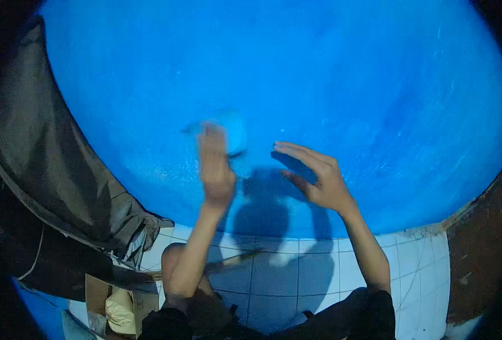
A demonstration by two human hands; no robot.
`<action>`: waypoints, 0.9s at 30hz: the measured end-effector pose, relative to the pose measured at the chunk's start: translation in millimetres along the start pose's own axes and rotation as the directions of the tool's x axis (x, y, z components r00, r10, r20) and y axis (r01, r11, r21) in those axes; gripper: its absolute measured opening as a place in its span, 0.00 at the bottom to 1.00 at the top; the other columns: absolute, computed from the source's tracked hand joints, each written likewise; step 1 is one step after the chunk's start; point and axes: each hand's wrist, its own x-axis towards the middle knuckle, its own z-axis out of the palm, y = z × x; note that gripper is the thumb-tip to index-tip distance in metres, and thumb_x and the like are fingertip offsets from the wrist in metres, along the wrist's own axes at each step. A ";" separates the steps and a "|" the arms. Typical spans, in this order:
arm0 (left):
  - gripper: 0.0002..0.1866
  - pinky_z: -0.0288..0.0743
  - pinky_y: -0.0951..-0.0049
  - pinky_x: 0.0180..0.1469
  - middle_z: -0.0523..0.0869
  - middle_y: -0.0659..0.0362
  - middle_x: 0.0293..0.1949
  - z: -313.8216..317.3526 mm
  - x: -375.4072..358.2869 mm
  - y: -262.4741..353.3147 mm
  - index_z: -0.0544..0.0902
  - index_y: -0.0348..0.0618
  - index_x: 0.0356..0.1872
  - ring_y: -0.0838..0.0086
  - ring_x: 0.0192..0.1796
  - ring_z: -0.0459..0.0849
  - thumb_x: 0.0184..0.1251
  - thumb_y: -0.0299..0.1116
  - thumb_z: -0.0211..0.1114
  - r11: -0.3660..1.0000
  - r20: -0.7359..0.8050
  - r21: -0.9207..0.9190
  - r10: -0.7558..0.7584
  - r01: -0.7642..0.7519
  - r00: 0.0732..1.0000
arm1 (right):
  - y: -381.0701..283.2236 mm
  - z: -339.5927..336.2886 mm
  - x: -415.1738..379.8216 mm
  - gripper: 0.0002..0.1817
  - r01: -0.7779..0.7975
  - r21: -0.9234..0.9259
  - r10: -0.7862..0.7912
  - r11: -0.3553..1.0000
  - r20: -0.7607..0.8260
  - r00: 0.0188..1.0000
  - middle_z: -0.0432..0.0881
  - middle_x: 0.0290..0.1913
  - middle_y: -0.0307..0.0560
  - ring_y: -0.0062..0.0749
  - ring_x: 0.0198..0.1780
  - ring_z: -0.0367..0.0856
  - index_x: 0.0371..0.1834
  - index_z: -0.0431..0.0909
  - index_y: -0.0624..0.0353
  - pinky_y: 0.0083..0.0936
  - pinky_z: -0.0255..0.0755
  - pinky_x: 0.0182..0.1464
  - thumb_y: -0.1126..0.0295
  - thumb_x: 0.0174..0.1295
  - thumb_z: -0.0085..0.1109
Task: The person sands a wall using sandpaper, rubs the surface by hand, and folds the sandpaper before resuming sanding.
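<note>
Blurred pale-blue thing with dark edges (235, 130): it's showing up against the wall, right at the left hand's fingers, too smeared for shape or material to be told
Bare left hand (214, 161): it's standing upright, fingers together and pointing up, blurring at the tips; whether it's gripping the thing or only lying beside it, I cannot tell
Bare right hand (317, 178): it's hovering well apart from the thing, open and holding nothing visible, fingers loosely bent and reaching inward, thumb apart below
Placing: both forearms are rising from low between bent legs, probably because the person is sitting or squatting close to the wall, so the thing is lying within easy reach of either hand
Broad, bright blue painted wall (347, 68): it's filling most of the view, showing pale scuffs and specks, and carrying a dark shadow of the person
White square-tiled floor (319, 266): it's running along the wall's foot, with a long thin brown stick (237, 260) crossing it
Draped dark grey cloth (64, 136): it's hanging at the left in folds
Open brown cardboard box (96, 297): it's sitting lower left, holding a pale yellow bundle (120, 313)
Reddish-brown surface (480, 249): it's bordering the tiles at the right
</note>
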 end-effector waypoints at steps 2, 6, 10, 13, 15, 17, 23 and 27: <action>0.31 0.55 0.43 0.78 0.69 0.43 0.74 -1.3 1.1 6.1 0.71 0.35 0.72 0.49 0.78 0.64 0.65 0.14 0.48 1.000 0.045 0.017 -0.001 0.000 0.999 | -0.7 1.1 1.8 0.26 0.019 0.002 -0.019 1.000 0.005 1.000 0.79 0.67 0.50 0.49 0.67 0.79 0.66 0.78 0.51 0.43 0.75 0.68 0.71 0.62 0.69; 0.32 0.55 0.42 0.78 0.68 0.43 0.75 -22.1 25.6 -31.5 0.69 0.34 0.73 0.48 0.79 0.62 0.64 0.13 0.47 0.994 -0.068 0.062 -0.090 0.094 0.994 | 0.3 -2.9 1.0 0.27 0.005 -0.017 -0.005 1.000 0.018 1.000 0.80 0.67 0.50 0.49 0.67 0.79 0.66 0.78 0.52 0.43 0.75 0.67 0.72 0.62 0.69; 0.33 0.53 0.42 0.78 0.66 0.42 0.76 -19.1 27.8 -34.9 0.67 0.33 0.74 0.47 0.80 0.59 0.64 0.12 0.46 0.982 -0.183 0.078 -0.153 0.170 0.971 | 7.8 -3.0 -3.4 0.26 0.014 -0.036 -0.014 0.999 0.003 1.000 0.80 0.66 0.51 0.49 0.66 0.79 0.65 0.78 0.52 0.43 0.75 0.67 0.72 0.62 0.69; 0.32 0.52 0.43 0.79 0.65 0.42 0.76 -8.9 10.5 -0.9 0.67 0.32 0.74 0.47 0.80 0.58 0.66 0.12 0.46 0.999 -0.012 0.001 -0.040 0.040 0.999 | 4.6 -0.9 -2.0 0.26 0.003 -0.044 -0.003 0.999 -0.005 1.000 0.80 0.66 0.51 0.49 0.66 0.80 0.65 0.79 0.54 0.43 0.76 0.66 0.73 0.61 0.69; 0.31 0.52 0.43 0.79 0.65 0.42 0.76 -10.9 8.6 -8.9 0.68 0.32 0.73 0.47 0.80 0.59 0.66 0.12 0.46 0.999 0.027 0.048 -0.017 0.016 0.999 | 3.6 -1.3 -0.3 0.25 0.020 -0.058 -0.021 0.998 -0.015 1.000 0.81 0.65 0.52 0.48 0.65 0.80 0.64 0.79 0.55 0.42 0.76 0.66 0.73 0.61 0.69; 0.31 0.51 0.43 0.79 0.65 0.42 0.76 -13.3 12.1 -19.9 0.68 0.32 0.73 0.47 0.80 0.59 0.66 0.12 0.47 0.997 0.067 0.083 0.001 -0.006 0.998 | -0.6 -1.6 3.3 0.25 0.029 -0.080 -0.032 0.996 -0.025 0.999 0.81 0.64 0.52 0.48 0.65 0.81 0.64 0.80 0.55 0.42 0.76 0.66 0.73 0.61 0.69; 0.30 0.55 0.43 0.78 0.67 0.41 0.75 -14.5 16.2 -32.0 0.70 0.32 0.72 0.47 0.79 0.61 0.66 0.12 0.46 0.993 -0.135 0.062 -0.088 0.097 0.987 | -8.9 -1.4 8.2 0.22 0.034 -0.081 -0.038 0.996 -0.049 0.998 0.83 0.62 0.54 0.47 0.64 0.81 0.61 0.81 0.57 0.41 0.76 0.66 0.72 0.62 0.68; 0.30 0.59 0.44 0.77 0.70 0.41 0.73 -12.1 8.8 -4.9 0.72 0.31 0.70 0.47 0.77 0.64 0.64 0.11 0.47 1.000 0.070 0.014 -0.006 0.005 0.998 | -7.7 6.2 12.8 0.22 0.024 -0.084 -0.025 0.996 -0.020 0.999 0.83 0.63 0.54 0.47 0.64 0.82 0.61 0.82 0.57 0.41 0.76 0.65 0.71 0.63 0.68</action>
